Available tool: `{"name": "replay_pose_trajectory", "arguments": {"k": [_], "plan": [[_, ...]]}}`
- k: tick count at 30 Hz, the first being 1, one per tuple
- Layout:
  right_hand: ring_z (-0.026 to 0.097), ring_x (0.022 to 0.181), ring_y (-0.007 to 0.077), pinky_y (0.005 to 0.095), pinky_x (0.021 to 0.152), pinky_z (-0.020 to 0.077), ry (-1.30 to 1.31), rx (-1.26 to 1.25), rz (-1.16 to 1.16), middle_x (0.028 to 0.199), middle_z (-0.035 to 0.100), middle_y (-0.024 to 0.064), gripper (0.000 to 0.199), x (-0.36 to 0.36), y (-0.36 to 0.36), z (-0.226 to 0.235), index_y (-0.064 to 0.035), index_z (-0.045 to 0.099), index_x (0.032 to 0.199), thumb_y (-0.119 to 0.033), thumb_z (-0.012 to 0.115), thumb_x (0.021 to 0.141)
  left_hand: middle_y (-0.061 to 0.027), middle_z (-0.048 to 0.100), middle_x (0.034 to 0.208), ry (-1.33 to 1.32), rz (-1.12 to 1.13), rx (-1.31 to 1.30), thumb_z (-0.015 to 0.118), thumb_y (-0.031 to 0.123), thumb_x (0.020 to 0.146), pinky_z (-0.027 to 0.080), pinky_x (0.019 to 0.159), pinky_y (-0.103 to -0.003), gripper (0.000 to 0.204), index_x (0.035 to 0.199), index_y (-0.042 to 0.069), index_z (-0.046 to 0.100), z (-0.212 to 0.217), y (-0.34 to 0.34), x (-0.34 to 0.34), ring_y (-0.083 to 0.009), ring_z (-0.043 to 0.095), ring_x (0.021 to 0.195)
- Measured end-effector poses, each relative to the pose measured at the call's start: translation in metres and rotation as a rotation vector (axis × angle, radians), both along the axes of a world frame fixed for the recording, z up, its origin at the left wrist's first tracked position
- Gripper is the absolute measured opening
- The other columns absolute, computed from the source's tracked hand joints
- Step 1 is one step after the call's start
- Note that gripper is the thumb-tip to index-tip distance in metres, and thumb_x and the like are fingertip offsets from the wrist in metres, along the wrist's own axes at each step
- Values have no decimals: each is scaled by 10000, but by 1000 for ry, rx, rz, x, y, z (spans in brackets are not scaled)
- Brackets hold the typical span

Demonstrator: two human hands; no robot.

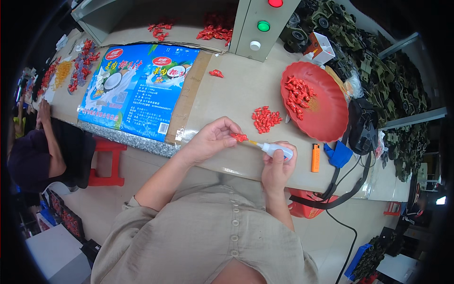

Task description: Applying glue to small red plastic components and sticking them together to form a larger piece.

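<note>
- Nearest, the person's left hand (213, 138) pinches a small red piece (240, 137) between thumb and fingers, above the tabletop's (222, 102) near edge.
- The right hand (278, 170) is wrapped around a white squeeze bottle (274, 150), its yellow nozzle pointing at the piece; whether they touch, I cannot tell.
- The piece looks light, knobbly and probably stiff, with thin parts that might snap; best pinched by its body, clear of the nozzle side. The bottle looks light and soft-walled, best gripped around its middle.
- Just beyond, a pile of red pieces (267, 119) lies left of a wide red bowl (326, 120) holding more; an orange lighter (315, 157) lies right of the bottle.
- Farther off, one lone red piece (216, 73) lies beside blue printed cardboard (146, 102).
- Farthest, a metal box (248, 35) carries coloured buttons.
</note>
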State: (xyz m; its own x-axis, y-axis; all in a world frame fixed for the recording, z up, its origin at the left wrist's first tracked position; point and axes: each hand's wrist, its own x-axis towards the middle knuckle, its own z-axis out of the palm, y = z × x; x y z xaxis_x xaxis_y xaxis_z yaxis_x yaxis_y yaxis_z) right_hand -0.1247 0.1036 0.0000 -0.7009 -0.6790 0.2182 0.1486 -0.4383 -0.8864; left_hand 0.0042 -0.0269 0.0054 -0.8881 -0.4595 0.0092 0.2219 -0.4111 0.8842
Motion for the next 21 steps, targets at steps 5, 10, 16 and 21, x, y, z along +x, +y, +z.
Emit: {"name": "replay_pose_trajectory", "arguments": {"k": [5,10,16,21], "plan": [[448,601,102,212,506,348,48,28,3,848,474,68,185,1,0,-2,-53,410,918,-165,528,828,-57,466,963,23,40,44,564,3,771,442,785,-266,189,907,43,439,-2,0,-1,-133,491,935],[448,600,95,206,504,345,77,34,-6,838,479,69,187,2,-1,-2,-51,411,916,-161,532,826,-64,469,957,32,48,65,562,-5,769,440,797,-272,187,901,41,438,-1,1,-2,-135,501,918],[446,601,94,201,507,346,99,57,-8,837,478,69,188,3,0,-2,-49,410,915,-166,531,829,-66,470,947,45,57,76,560,-21,764,434,816,-275,189,892,42,436,-1,2,-2,-140,502,923],[445,606,92,198,506,345,79,66,-24,848,473,65,184,3,1,-2,-52,410,914,-166,528,831,-65,468,941,52,73,58,561,-33,758,427,828,-276,196,889,43,436,-4,2,-1,-147,502,935]]}}
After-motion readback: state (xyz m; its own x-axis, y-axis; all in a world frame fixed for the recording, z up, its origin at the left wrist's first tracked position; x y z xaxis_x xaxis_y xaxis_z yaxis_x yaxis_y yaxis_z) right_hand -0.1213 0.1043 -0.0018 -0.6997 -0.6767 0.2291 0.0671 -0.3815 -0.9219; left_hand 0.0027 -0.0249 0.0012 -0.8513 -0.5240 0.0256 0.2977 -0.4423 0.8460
